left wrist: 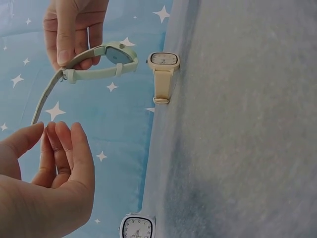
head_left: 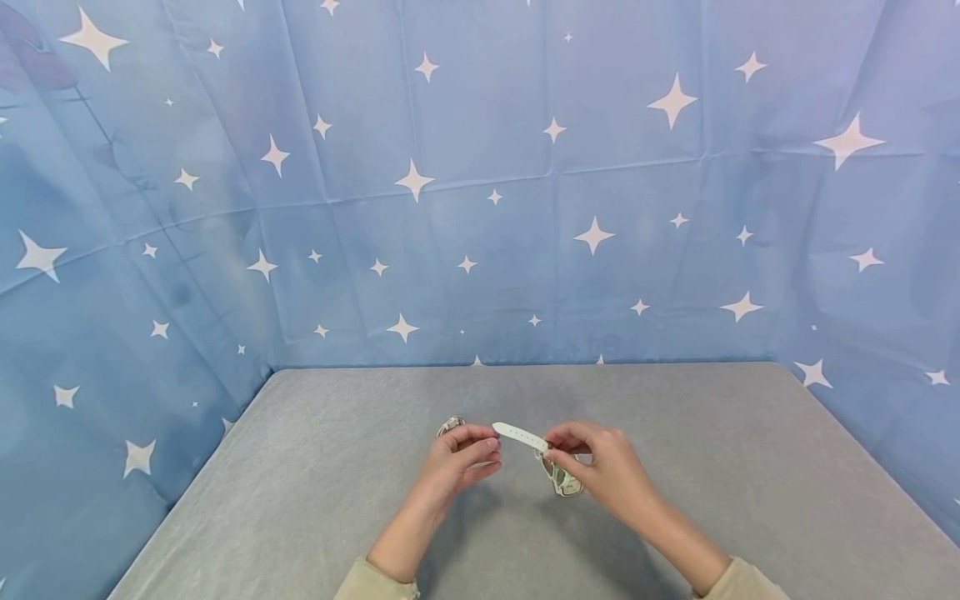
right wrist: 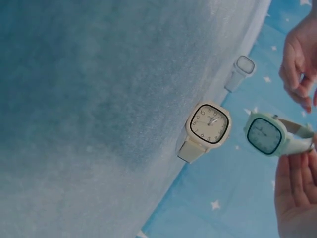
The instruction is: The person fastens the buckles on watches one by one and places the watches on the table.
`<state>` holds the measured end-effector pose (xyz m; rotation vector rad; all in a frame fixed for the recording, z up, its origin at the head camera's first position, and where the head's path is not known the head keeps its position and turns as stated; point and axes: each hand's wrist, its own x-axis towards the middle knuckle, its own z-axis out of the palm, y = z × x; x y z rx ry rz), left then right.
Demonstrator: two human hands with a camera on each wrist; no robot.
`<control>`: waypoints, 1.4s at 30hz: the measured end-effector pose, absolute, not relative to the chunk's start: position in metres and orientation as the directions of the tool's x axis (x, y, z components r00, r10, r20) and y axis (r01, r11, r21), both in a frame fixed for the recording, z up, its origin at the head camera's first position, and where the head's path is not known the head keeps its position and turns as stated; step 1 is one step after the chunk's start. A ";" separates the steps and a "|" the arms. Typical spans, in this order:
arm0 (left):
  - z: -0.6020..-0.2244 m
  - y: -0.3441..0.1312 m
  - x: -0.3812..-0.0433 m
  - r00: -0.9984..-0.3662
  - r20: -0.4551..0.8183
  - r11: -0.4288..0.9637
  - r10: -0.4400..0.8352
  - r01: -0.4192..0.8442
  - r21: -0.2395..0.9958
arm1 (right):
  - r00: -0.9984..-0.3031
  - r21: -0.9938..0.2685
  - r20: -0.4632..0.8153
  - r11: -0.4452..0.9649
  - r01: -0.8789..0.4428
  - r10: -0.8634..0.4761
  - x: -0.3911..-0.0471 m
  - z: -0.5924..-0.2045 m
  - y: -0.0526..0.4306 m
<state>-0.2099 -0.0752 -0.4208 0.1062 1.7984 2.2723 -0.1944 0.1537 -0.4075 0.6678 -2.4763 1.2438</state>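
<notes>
A pale green wristwatch [left wrist: 99,73] is held in the air by my right hand [head_left: 603,462], with thumb and fingers pinching its strap near the buckle. Its dial [right wrist: 264,134] faces the right wrist camera. The punched strap end [head_left: 519,435] stretches toward my left hand [head_left: 459,465]. My left fingers are loosely bent, their tips close beside the strap's tip; whether they touch it is hard to tell. In the right wrist view a cream watch [right wrist: 209,124] stands on the table, with a white watch [right wrist: 244,65] farther off.
The grey cloth-covered table [head_left: 337,467] lies under both hands. A blue curtain [head_left: 480,233] with white stars hangs behind it and at the sides. In the head view a watch [head_left: 451,424] is partly hidden behind the left hand.
</notes>
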 end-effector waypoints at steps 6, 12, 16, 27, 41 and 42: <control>-0.421 -0.074 -0.209 -0.964 -0.097 -0.200 0.249 -0.149 0.968 | -0.844 -0.666 0.459 0.522 -0.533 -0.277 -0.194 -0.407 0.154; -0.422 -0.072 -0.209 -0.957 -0.098 -0.203 0.272 -0.157 0.967 | -0.832 -0.653 0.477 0.519 -0.551 -0.283 -0.194 -0.406 0.153; -0.424 -0.070 -0.209 -0.953 -0.104 -0.196 0.284 -0.164 0.967 | -0.833 -0.654 0.474 0.519 -0.550 -0.286 -0.193 -0.405 0.153; -0.427 -0.067 -0.208 -0.929 -0.088 -0.157 0.361 -0.153 0.976 | -0.822 -0.652 0.494 0.504 -0.566 -0.284 -0.192 -0.405 0.153; -0.431 -0.062 -0.209 -0.909 -0.090 -0.091 0.408 -0.139 0.986 | -0.830 -0.659 0.473 0.507 -0.556 -0.295 -0.191 -0.407 0.153; -0.431 -0.062 -0.209 -0.907 -0.089 -0.090 0.411 -0.138 0.986 | -0.830 -0.659 0.471 0.507 -0.555 -0.298 -0.191 -0.407 0.153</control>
